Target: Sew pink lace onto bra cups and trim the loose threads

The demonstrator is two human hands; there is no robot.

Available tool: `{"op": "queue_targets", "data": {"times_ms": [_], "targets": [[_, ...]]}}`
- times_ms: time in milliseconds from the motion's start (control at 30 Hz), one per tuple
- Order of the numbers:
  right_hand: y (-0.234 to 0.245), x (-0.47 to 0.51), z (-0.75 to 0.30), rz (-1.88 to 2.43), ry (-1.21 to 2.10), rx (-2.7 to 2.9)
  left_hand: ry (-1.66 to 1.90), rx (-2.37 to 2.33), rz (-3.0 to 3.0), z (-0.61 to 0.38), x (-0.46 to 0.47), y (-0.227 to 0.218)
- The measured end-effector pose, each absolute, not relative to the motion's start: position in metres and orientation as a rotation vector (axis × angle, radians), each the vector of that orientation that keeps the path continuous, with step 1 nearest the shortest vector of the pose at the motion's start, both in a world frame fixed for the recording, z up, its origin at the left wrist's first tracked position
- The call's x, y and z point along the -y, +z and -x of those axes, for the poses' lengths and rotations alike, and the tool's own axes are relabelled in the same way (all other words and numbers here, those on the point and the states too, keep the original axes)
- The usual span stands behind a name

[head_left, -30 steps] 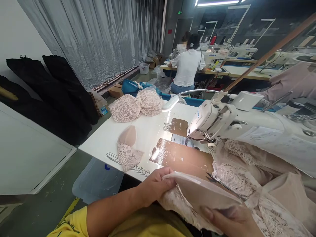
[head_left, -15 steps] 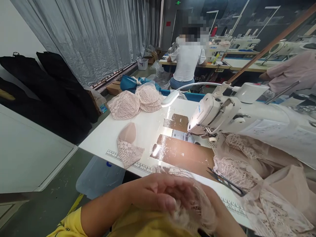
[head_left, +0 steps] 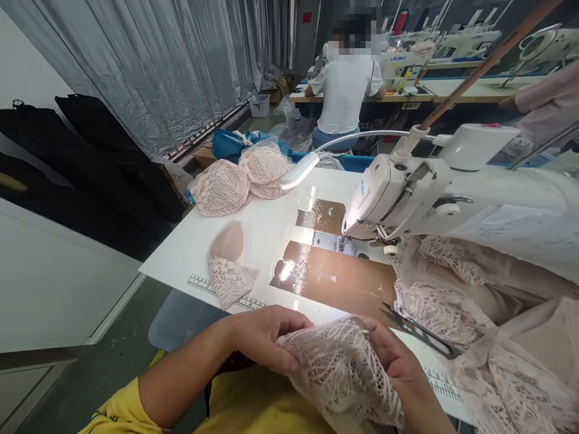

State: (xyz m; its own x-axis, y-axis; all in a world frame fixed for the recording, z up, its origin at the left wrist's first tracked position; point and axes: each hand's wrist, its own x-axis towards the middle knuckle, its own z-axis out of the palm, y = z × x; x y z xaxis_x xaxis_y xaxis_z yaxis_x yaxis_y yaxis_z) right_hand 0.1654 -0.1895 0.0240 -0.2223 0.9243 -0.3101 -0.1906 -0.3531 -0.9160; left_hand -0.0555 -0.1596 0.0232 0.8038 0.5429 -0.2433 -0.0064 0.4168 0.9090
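Both of my hands grip a pale pink lace cup piece (head_left: 339,367) at the near edge of the white sewing table (head_left: 271,229). My left hand (head_left: 265,334) pinches its left edge with closed fingers. My right hand (head_left: 398,361) holds the right side, thumb on top of the lace. The piece hangs down over my lap. A white sewing machine (head_left: 434,193) stands just beyond, its needle area over brown taped patches (head_left: 335,277). Small thread snips (head_left: 416,331) lie on the table by my right hand.
A single padded lace cup (head_left: 228,265) lies at the table's left front, and a stack of lace cups (head_left: 244,178) sits at the far left corner. A heap of lace fabric (head_left: 488,325) fills the right side. A person in a white shirt (head_left: 346,90) sits at another table behind.
The piece in my hands has been turned over: a smooth padded side faced up a second ago, now the lace side shows. Both hands shifted their grip around it.
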Motion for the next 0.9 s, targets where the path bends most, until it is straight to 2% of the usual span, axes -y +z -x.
{"op": "queue_targets", "data": {"times_ms": [200, 400, 633, 767, 900], "targets": [[0.013, 0.182, -0.172, 1.246, 1.533, 1.071, 0.546, -0.619, -1.044, 0.036, 0.159, 0.028], [0.021, 0.172, -0.181, 1.116, 1.706, 1.211, 0.589, -0.656, -1.024, 0.032, 0.154, 0.023], [0.021, 0.169, -0.184, 1.264, 1.397, 1.063, 0.851, -0.452, -0.45, 0.025, 0.163, 0.012], [0.015, 0.165, -0.171, 1.285, 1.188, 1.288, 0.834, -0.451, -0.363, -0.001, 0.174, 0.017], [0.011, 0.16, -0.16, 1.222, 1.348, 1.091, 0.917, -0.594, -0.316, -0.023, 0.176, 0.011]]}}
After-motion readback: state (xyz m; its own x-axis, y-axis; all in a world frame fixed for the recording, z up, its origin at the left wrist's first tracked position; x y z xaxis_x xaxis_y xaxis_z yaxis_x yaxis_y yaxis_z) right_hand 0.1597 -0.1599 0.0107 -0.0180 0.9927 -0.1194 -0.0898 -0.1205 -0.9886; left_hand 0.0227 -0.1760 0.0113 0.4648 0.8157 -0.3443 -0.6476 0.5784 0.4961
